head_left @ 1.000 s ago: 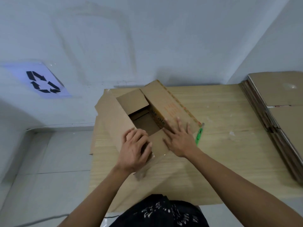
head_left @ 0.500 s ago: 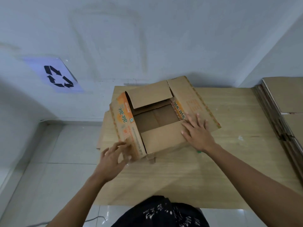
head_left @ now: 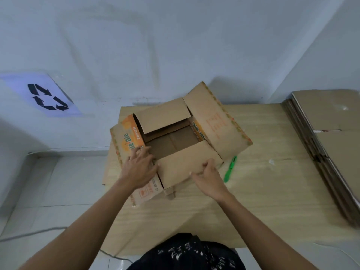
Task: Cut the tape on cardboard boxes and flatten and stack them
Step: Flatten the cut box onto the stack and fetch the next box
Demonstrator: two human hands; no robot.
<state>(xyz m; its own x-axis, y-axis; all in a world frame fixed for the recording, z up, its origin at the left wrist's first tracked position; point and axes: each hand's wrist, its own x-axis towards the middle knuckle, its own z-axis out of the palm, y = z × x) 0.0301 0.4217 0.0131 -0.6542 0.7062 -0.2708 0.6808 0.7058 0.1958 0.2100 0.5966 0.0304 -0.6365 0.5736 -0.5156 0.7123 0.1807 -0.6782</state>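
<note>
An open box (head_left: 214, 129) sits on a wooden table (head_left: 263, 191) against a pale wall, all four top flaps folded outward and its brown floor showing. Orange and green print covers its left and right sides. The left hand (head_left: 139, 168) rests on the left flap near the front corner, fingers stretched forward. The right hand (head_left: 208, 178) holds the edge of the near flap, fingers curled over it and thumb below. A green cutter (head_left: 230, 169) lies on the table just right of the box. A stack of flat cardboard (head_left: 331, 133) fills the table's right end. A recycling sign (head_left: 44, 96) hangs on the wall at left.
</note>
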